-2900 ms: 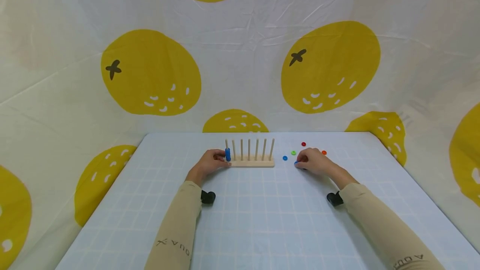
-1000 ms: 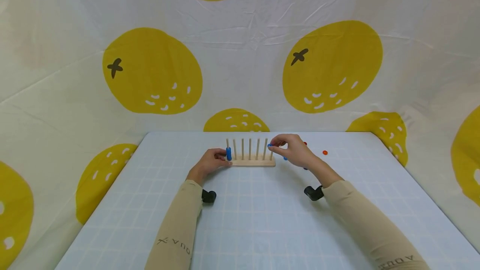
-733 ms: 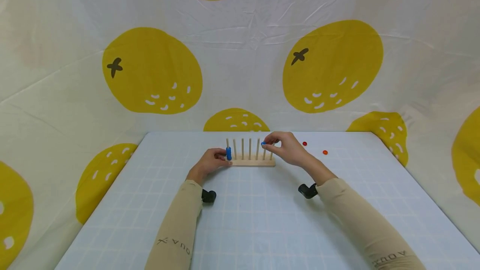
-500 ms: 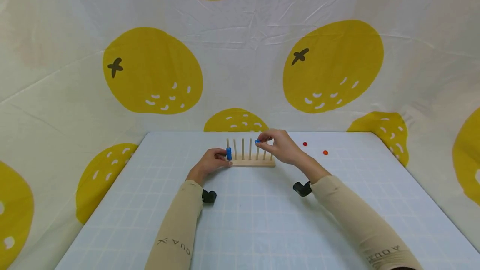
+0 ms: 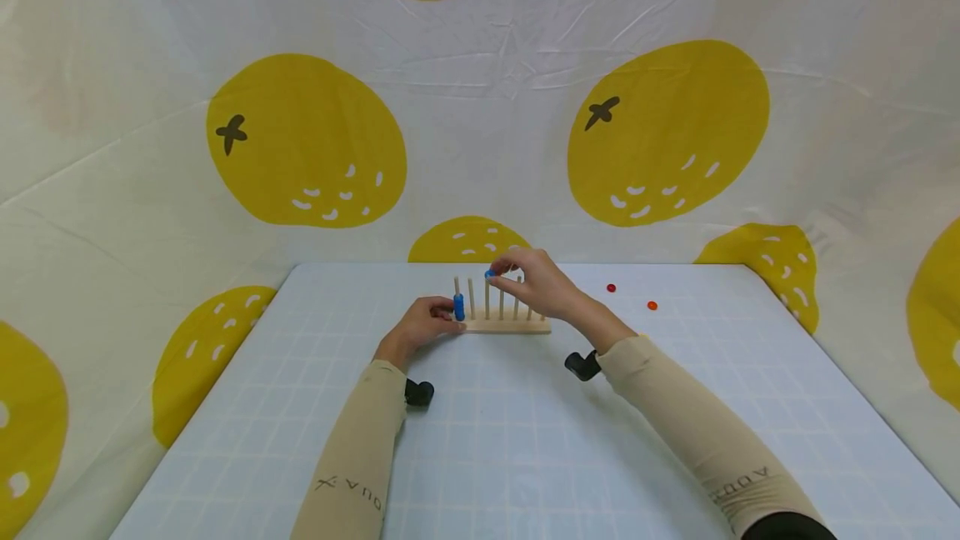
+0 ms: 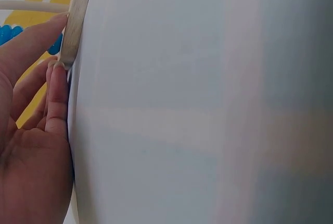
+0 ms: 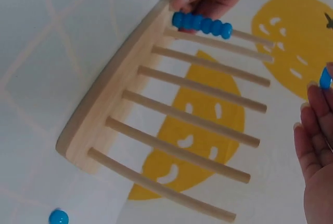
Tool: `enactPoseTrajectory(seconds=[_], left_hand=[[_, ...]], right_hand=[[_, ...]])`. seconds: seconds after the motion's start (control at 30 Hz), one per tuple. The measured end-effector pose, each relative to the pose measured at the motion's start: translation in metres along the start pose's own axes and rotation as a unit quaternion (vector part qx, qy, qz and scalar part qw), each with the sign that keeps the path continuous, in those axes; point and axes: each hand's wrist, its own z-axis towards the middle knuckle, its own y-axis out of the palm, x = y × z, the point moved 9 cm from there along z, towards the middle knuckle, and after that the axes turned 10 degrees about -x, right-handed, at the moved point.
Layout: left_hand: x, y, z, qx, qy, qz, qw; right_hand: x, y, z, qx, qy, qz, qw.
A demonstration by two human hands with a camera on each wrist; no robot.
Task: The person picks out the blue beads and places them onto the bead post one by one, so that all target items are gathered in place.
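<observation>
A wooden peg stand [image 5: 506, 327] with a row of upright pegs stands on the table. My left hand [image 5: 422, 323] grips the left end of its base, thumb in front and the other fingers behind. Several blue beads [image 7: 203, 24] are stacked on the leftmost peg, beside those fingers. In my right hand [image 5: 543, 283] a single blue bead [image 5: 489, 273] is pinched between thumb and fingertips, up at the height of the peg tops. In the right wrist view that bead shows only at the right edge, off to the side of the pegs.
Right of the stand lie a red bead [image 5: 611, 288] and an orange bead [image 5: 652, 306]. Another loose blue bead [image 7: 59, 216] lies on the table in the right wrist view. A patterned cloth [image 5: 487, 148] hangs behind the table's far edge.
My right hand picked up a blue bead from the table at the right, and has carried it up and leftward along the peg tops. My left hand has stayed on the base.
</observation>
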Motion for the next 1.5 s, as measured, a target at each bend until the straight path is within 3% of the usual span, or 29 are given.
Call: enactPoseTrajectory(seconds=[0.4,0.9,1.2,1.5], left_hand=[[0.002,-0.001,0.001,0.002,0.008,0.008,0.9999],[0.002,-0.001,0.0,-0.001,0.01,0.018,0.9998],[0.006,-0.001,-0.001,-0.003,0.026,0.013,0.9996],[0.004,-0.001,-0.001,0.002,0.015,0.012,0.9998]], right_hand=[[-0.01,0.007,0.024,-0.012,-0.013,-0.016,0.9997],[0.003,0.026,0.044,-0.03,0.016,-0.005,0.9994],[0.011,0.036,0.054,-0.038,0.031,-0.001,0.9988],[0.021,0.047,0.059,-0.035,0.037,0.0,0.9987]])
